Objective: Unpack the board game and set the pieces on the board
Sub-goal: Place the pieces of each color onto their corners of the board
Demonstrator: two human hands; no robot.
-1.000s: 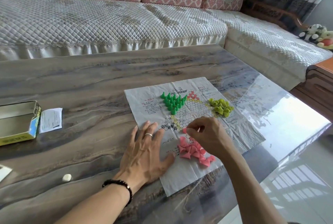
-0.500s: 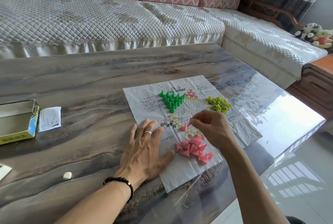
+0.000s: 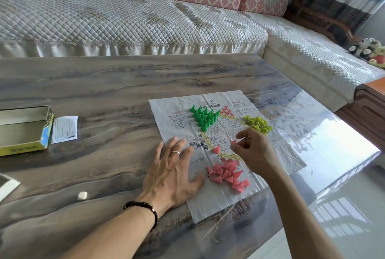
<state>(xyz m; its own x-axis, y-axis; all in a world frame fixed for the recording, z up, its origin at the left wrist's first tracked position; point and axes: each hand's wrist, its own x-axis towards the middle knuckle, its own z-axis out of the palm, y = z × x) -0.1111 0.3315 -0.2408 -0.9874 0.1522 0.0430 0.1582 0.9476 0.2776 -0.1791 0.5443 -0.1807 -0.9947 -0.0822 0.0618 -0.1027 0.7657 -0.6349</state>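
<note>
Bright daylight enters from the right, throwing white glare across the glossy marbled grey tabletop (image 3: 325, 154) and shiny pale floor tiles (image 3: 343, 217). Shadows are soft. Wide-angle distortion bends the edges; detail looks slightly soft and compressed throughout.

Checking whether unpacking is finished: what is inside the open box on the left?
The open box shows only its bare inner floor and walls; no pieces are visible inside. Its near wall hides a strip of floor along that edge, so something small could lie there.

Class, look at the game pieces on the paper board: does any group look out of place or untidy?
Yes. The pink pieces lie tipped in a loose heap at the near edge, while the green pieces stand upright in a neat triangle.
</note>
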